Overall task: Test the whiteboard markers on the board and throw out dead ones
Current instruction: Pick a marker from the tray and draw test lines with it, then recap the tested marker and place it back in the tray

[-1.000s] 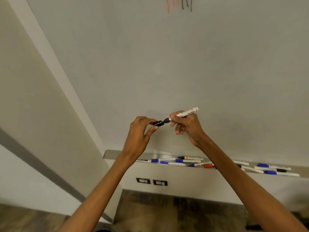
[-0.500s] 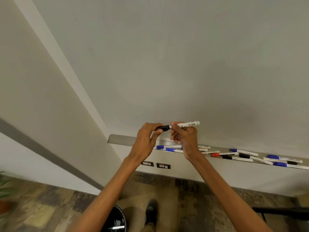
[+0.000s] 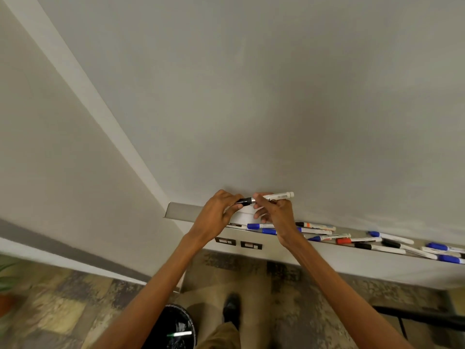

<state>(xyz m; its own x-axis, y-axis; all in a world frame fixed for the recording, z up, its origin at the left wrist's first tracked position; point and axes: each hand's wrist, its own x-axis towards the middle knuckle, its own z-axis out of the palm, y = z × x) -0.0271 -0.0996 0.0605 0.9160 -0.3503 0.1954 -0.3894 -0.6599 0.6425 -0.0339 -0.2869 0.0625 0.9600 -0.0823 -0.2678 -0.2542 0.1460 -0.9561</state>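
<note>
Above the tray's left end, left hand is pinching cap, right hand gripping marker; loose capping risks drying.

Room was pretty plain tbh: beige wall left of the two outlet plates with a grey band low across it, mottled brown-grey carpet below them, potted plant way off left.

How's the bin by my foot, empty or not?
Not empty: a white marker with a green end lies inside the black bin.
</note>
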